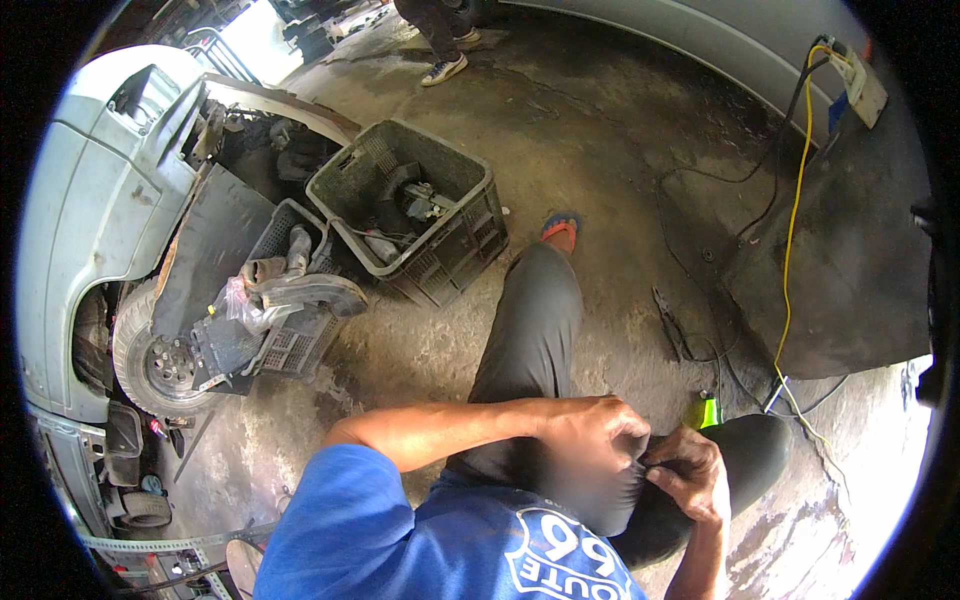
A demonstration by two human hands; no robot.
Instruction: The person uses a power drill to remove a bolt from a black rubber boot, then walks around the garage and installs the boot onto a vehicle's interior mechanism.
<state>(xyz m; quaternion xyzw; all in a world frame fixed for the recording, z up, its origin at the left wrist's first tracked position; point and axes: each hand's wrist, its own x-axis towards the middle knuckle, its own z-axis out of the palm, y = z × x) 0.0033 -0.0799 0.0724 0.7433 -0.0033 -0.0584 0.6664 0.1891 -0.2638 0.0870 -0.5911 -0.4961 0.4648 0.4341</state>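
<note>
Head view: both bare hands meet over the lap, left hand (600, 428) coming across from the left, right hand (692, 474) facing it, fingertips just beside each other. Left fingers curled in; right thumb and index drawn close together. Can't confirm a pinch on either side: any workpiece between the tips is too small and dark against the black trousers (530, 325) to make out. If there is one, it's at that fingertip meeting point, above the thighs. My read on the step: fine two-handed finger work, mid-operation, no tool visible in either hand. Next move probably calls for one hand holding steady while the other adjusts, small motions only. Risk: a tiny part dropped there would be hard to spot on dark cloth. Around it: bright green object (709, 410) on the floor just beyond the right hand, dark plier-like tool (670, 322) farther out near a thin black cable, yellow cable (793, 235) to the right, black crate (468, 250) of parts well apart, front left.
</note>
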